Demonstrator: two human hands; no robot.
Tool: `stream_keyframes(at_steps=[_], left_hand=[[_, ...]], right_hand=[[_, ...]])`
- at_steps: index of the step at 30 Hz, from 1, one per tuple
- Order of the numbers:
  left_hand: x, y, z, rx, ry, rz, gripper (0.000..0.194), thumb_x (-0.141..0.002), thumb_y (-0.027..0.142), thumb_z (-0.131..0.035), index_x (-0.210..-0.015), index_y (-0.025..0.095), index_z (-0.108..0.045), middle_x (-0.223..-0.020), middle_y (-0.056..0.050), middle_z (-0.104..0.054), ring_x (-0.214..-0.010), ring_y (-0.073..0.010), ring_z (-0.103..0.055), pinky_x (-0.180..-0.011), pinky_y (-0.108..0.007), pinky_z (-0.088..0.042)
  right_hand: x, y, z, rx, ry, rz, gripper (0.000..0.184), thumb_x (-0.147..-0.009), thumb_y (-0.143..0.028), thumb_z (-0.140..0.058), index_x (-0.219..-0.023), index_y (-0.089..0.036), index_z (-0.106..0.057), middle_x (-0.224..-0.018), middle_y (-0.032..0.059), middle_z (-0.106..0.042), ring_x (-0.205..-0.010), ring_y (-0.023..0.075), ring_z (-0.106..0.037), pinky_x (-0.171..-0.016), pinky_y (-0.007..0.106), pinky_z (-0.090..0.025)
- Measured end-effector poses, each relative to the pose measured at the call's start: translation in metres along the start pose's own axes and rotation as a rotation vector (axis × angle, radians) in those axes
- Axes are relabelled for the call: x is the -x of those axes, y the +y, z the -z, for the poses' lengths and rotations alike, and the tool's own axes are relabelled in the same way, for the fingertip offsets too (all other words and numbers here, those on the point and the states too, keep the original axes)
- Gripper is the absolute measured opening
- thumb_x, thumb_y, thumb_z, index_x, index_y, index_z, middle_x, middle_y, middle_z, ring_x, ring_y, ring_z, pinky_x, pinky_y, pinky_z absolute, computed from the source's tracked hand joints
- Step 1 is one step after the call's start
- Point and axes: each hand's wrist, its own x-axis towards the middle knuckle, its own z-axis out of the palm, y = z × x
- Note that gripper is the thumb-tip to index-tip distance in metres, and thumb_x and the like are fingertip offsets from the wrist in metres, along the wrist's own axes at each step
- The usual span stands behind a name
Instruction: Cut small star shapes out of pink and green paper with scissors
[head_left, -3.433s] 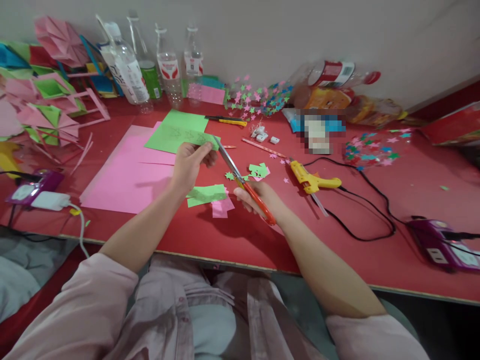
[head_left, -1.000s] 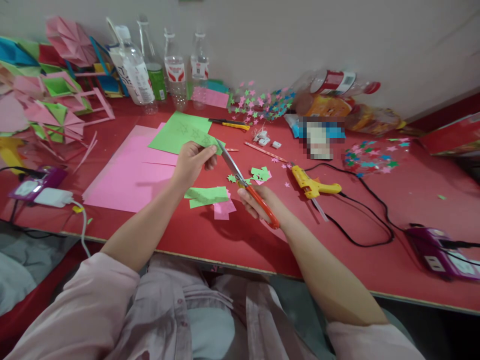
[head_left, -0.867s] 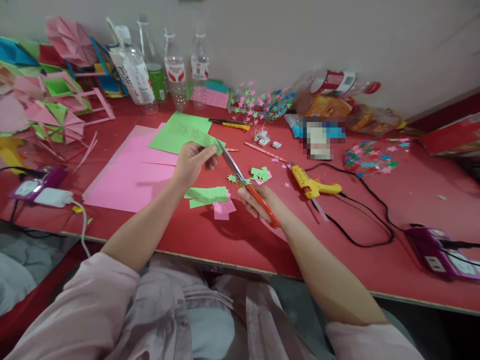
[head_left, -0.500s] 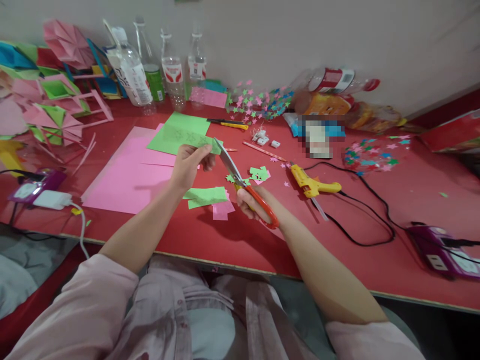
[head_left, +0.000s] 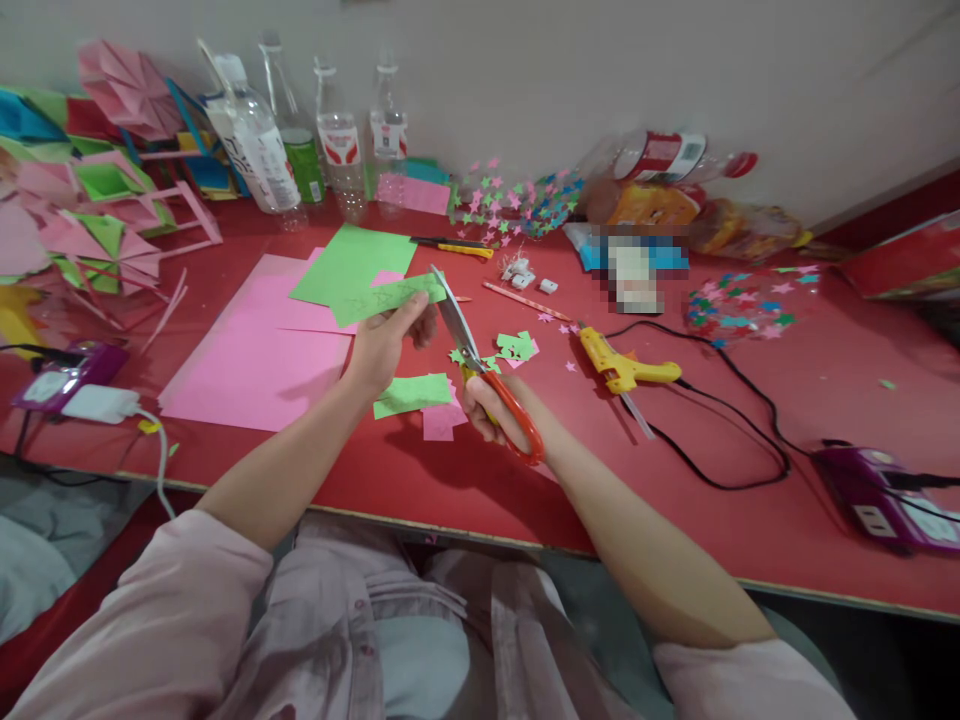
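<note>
My left hand (head_left: 386, 340) pinches a narrow green paper strip (head_left: 367, 305) with stars drawn on it, held over the stacked sheets. Red-handled scissors (head_left: 480, 366) are in my right hand (head_left: 495, 405), their blades pointing up and away. The blade tips are at the strip's right end. Below the blades lie green paper scraps (head_left: 516, 346) with small cut stars. Another green strip (head_left: 411, 395) rests over pink paper pieces (head_left: 441, 422) nearer me. Behind my left hand are a green sheet (head_left: 352, 258) and large pink sheets (head_left: 247, 350).
A yellow glue gun (head_left: 626, 365) with a black cord lies at right, by a purple power strip (head_left: 877, 500). At the back are a yellow cutter (head_left: 457, 248), plastic bottles (head_left: 341, 150) and bags of paper stars (head_left: 517, 200). Folded paper crafts (head_left: 105, 200) fill the far left.
The strip in my left hand has turned, its left end dropping toward me. The scissors' handles have spread apart and the blades follow the strip's end. The view has shifted slightly.
</note>
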Motion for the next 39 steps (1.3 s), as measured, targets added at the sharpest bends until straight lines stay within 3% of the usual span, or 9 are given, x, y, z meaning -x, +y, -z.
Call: stream_keyframes(at_steps=[14, 29, 39], left_hand=[[0.005, -0.007, -0.008, 0.011, 0.020, -0.008, 0.039, -0.084, 0.050, -0.062, -0.062, 0.018, -0.059, -0.053, 0.002, -0.057, -0.048, -0.0064, -0.050, -0.049, -0.022, -0.042], [0.003, -0.009, -0.006, -0.016, 0.054, -0.004, 0.041, -0.082, 0.054, -0.062, -0.063, 0.018, -0.059, -0.052, 0.002, -0.057, -0.051, -0.0079, -0.053, -0.050, -0.022, -0.040], [0.002, -0.004, -0.004, 0.011, 0.032, 0.007, 0.037, -0.083, 0.048, -0.063, -0.062, 0.018, -0.059, -0.054, 0.002, -0.058, -0.048, -0.0069, -0.050, -0.049, -0.022, -0.042]], right_hand=[[-0.004, 0.000, -0.013, -0.045, 0.053, -0.048, 0.059, -0.079, -0.079, -0.047, -0.065, -0.023, -0.043, -0.035, -0.0072, -0.041, -0.030, 0.0072, -0.036, -0.034, 0.021, -0.032], [-0.001, -0.004, -0.011, 0.003, 0.092, -0.032, 0.057, -0.081, -0.077, -0.049, -0.064, -0.023, -0.042, -0.037, -0.0073, -0.040, -0.031, 0.0069, -0.035, -0.033, 0.020, -0.030], [-0.006, -0.001, -0.006, 0.039, 0.068, -0.041, 0.062, -0.076, -0.083, -0.048, -0.061, -0.024, -0.038, -0.034, -0.0058, -0.040, -0.030, 0.0080, -0.036, -0.033, 0.022, -0.030]])
